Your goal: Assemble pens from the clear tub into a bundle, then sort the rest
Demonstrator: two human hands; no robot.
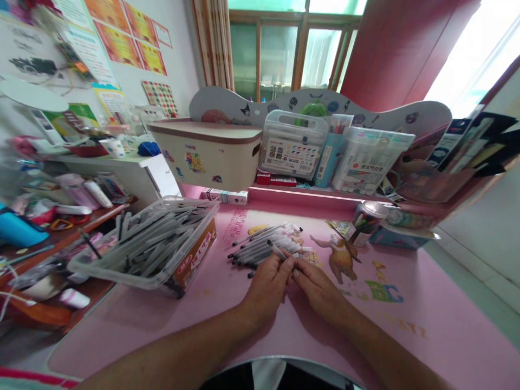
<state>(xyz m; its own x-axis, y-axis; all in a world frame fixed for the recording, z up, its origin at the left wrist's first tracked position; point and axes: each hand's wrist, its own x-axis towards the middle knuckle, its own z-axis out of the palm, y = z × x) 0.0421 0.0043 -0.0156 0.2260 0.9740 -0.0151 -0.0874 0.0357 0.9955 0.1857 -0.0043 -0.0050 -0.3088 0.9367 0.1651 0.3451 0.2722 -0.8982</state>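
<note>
Mid-desk (447, 325) lies a pile of pens (260, 246); left hand (266, 281) and right hand (314, 284) meet at its near side. Left of it sits a tub (195, 254) of more pens; to the right, a can (368, 219) beside a box (400, 238). Behind, on the shelf (304, 195), stand a bin (207, 157) and, rightward, two cases (292, 146).

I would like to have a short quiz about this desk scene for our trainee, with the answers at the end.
1. Choose: what is held where the left hand and the right hand meet? (a) scissors (b) a slim pen-like piece (c) a cup
2. True or false: the box of pens stands to the left of the loose pile.
3. Fill in: the desktop under the hands is mainly ___ in colour.

Key: 1. b; 2. true; 3. pink
</note>
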